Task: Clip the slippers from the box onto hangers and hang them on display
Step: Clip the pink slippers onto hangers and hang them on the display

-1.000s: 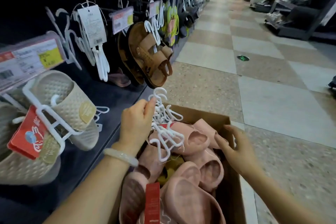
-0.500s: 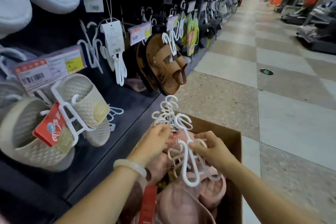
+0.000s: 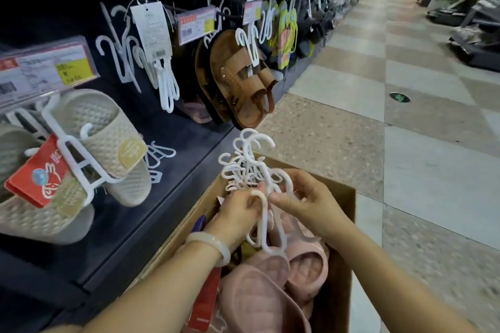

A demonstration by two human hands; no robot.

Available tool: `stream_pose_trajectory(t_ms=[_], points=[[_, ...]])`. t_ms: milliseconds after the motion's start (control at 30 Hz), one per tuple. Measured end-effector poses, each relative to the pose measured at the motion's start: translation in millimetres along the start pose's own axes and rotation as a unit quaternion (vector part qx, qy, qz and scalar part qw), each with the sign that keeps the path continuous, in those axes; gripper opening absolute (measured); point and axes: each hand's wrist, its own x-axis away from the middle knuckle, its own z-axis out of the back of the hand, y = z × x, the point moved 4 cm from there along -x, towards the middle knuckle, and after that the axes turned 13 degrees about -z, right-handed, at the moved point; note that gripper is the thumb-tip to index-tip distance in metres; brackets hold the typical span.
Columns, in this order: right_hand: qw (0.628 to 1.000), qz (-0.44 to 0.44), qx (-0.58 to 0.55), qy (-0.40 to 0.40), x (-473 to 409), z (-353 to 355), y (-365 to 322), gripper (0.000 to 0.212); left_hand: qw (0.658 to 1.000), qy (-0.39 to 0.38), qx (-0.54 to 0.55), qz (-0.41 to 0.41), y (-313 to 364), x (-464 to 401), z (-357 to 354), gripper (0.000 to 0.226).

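Hangers [image 3: 253, 170], a tangled white bunch, are gripped by both the left hand [image 3: 238, 213] and right hand [image 3: 308, 201] above pink slippers [image 3: 305, 267] in the box [image 3: 342, 224].

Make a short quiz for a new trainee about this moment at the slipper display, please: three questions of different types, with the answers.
1. True or false: both hands hold the bunch of white hangers above the cardboard box.
2. Multiple choice: what colour are the slippers in the box? A) blue B) pink C) black
3. Short answer: what hangs on the display directly above the bunch of hangers?

Key
1. True. The left hand and the right hand both grip the tangled hangers.
2. B. The pink slippers lie loose in the box, none clipped yet.
3. A pair of brown sandals on a white hanger.
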Motion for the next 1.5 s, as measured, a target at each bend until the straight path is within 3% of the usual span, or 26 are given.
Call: stream_pose_trajectory(t_ms=[133, 267, 367, 433, 533, 567, 667, 800, 933, 1067, 1133, 1300, 1400, 1500], points=[[0.998, -0.053, 0.012, 0.03, 2, 12, 19, 0.056, 0.982, 0.136, 0.126, -0.018, 9, -14, 25, 0.01], [0.992, -0.028, -0.112, 0.046, 13, 20, 25, 0.01, 0.977, 0.167, 0.129, -0.018, 11, -30, 27, 0.007], [0.965, -0.048, -0.232, 0.117, 13, 35, 31, 0.005, 0.978, 0.182, 0.105, -0.001, 16, -48, 27, 0.015], [0.949, -0.072, -0.268, 0.152, 11, 45, 37, 0.006, 0.987, 0.144, 0.069, 0.02, 17, -63, 23, 0.037], [0.944, -0.117, -0.261, 0.166, 13, 52, 57, 0.004, 0.991, 0.035, -0.036, 0.123, -4, -67, 19, 0.073], [0.942, -0.134, -0.255, 0.17, 15, 53, 64, 0.003, 0.991, 0.016, -0.068, 0.118, -9, -63, 19, 0.07], [0.934, -0.173, -0.256, 0.177, 19, 52, 73, 0.005, 0.988, -0.062, -0.132, 0.04, -20, -35, 9, 0.015], [0.938, -0.175, -0.254, 0.16, 17, 47, 65, 0.01, 0.972, -0.161, -0.167, 0.029, -34, 23, -13, 0.053], [0.947, -0.178, -0.225, 0.143, 16, 40, 61, 0.003, 0.911, -0.323, -0.252, 0.058, -32, 59, -20, 0.061], [0.946, -0.185, -0.227, 0.141, 18, 38, 60, 0.003, 0.901, -0.305, -0.306, 0.047, -29, 59, -17, 0.044], [0.944, -0.183, -0.232, 0.146, 20, 40, 59, 0.003, 0.895, -0.334, -0.294, 0.03, -21, 54, -17, 0.041], [0.94, -0.167, -0.244, 0.171, 23, 51, 54, 0.006, 0.925, -0.317, -0.197, -0.074, 42, 18, -5, 0.027], [0.939, -0.169, -0.278, 0.108, 25, 46, 49, 0.008, 0.93, -0.301, -0.193, -0.086, 74, -6, 7, 0.021], [0.937, -0.172, -0.299, 0.048, 28, 37, 46, 0.011, 0.89, -0.321, -0.309, -0.096, 80, -20, 14, 0.031]])
